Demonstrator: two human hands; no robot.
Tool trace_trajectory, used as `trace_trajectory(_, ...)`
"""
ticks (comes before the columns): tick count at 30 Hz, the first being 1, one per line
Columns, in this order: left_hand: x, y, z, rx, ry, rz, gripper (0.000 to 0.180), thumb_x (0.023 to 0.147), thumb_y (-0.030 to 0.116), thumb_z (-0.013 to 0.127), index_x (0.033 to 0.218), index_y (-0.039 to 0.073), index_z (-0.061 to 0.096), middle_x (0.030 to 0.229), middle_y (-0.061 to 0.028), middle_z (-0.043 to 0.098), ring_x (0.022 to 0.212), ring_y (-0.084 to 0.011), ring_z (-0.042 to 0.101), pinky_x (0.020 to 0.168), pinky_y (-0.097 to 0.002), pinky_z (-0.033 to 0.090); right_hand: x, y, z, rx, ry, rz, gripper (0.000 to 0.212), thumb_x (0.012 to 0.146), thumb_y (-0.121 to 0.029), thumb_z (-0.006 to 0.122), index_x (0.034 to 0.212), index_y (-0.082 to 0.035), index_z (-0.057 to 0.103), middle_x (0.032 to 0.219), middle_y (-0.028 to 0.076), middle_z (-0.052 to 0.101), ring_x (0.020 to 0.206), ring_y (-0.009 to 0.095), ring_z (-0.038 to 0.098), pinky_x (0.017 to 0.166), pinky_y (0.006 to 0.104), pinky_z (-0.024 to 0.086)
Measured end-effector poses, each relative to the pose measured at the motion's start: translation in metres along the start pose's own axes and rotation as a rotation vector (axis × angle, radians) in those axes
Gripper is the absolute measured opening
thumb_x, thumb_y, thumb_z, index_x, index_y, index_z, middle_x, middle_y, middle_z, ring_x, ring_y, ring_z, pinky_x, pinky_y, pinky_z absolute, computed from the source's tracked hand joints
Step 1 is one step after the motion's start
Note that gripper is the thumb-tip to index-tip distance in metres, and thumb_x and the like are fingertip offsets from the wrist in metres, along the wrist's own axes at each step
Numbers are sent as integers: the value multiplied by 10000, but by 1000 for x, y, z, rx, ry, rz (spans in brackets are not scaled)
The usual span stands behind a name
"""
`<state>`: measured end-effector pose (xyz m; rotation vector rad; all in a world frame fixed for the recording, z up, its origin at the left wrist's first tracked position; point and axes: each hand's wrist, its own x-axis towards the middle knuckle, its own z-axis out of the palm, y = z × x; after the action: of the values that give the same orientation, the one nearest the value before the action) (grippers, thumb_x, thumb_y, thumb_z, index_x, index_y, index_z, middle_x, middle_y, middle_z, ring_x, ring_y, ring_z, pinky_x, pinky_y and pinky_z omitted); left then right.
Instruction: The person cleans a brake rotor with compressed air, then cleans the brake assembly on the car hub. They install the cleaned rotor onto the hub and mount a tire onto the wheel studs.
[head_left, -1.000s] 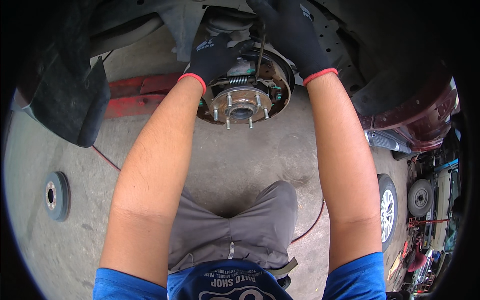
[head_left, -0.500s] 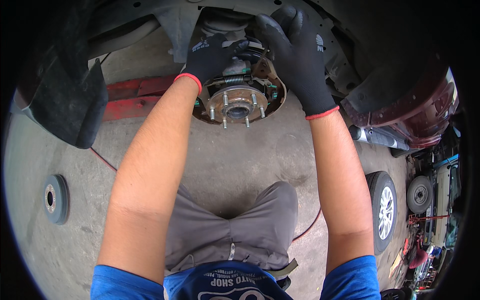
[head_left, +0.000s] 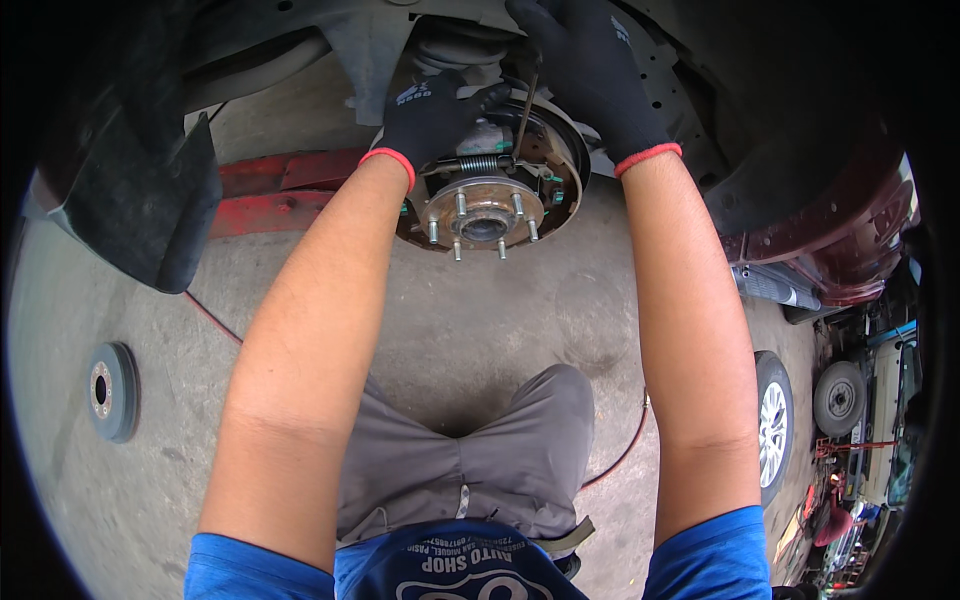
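Observation:
The drum brake assembly (head_left: pixel 562 215) is exposed, with a studded wheel hub (head_left: pixel 440 212) at its front and a coil spring (head_left: pixel 480 163) stretched across above the hub. My left hand (head_left: pixel 425 118), in a black glove with a red cuff, is closed over the assembly's upper left edge; some of its fingers are hidden. Higher up on the right, my gloved right hand (head_left: pixel 590 85) is closed around a thin metal rod-shaped tool (head_left: pixel 526 118). This rod slants down to the right end of the spring. Its upper end is hidden in my fingers.
Dark body panels and a hanging black liner (head_left: pixel 150 215) frame the wheel well. A red jack arm (head_left: pixel 265 195) lies behind on the left. On the concrete floor are a brake drum (head_left: pixel 113 392), a wheel (head_left: pixel 772 425) and a red hose (head_left: pixel 625 455).
My right hand has moved up and slightly right, and the rod now shows clearly between it and the spring. My left hand stays at the brake's upper left. The view has shifted slightly.

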<state>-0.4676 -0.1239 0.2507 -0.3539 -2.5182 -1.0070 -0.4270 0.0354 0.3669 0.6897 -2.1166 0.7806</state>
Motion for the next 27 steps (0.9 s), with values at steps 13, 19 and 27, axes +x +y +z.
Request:
trace_trajectory(13, -1, -5, 6, 72, 29, 0, 877, 886, 802, 562, 1354, 64, 650, 1317, -193, 695, 1272, -349, 639, 1072, -468, 489, -40, -28, -18, 119, -54, -56, 257, 1021, -209, 690, 1015, -17, 520, 784, 121, 602, 678, 238, 576, 627, 398, 467)
trace_trajectory(19, 1, -5, 5, 50, 20, 8, 868, 888, 796, 570, 1350, 67, 655, 1302, -199, 700, 1249, -339, 654, 1062, -450, 501, -18, -13, -5, -21, 4, -52, 356, 1012, -279, 692, 1128, 25, 548, 1048, 247, 720, 977, 439, 700, 762, 480, 543)
trace_trajectory(27, 1, -4, 5, 13, 23, -14, 857, 900, 787, 566, 1342, 58, 660, 1279, -199, 710, 1225, -338, 667, 1051, -445, 508, 3, 0, 6, -43, 63, -180, 365, 1004, -261, 705, 1163, 39, 573, 1059, 236, 729, 975, 405, 714, 800, 453, 555)
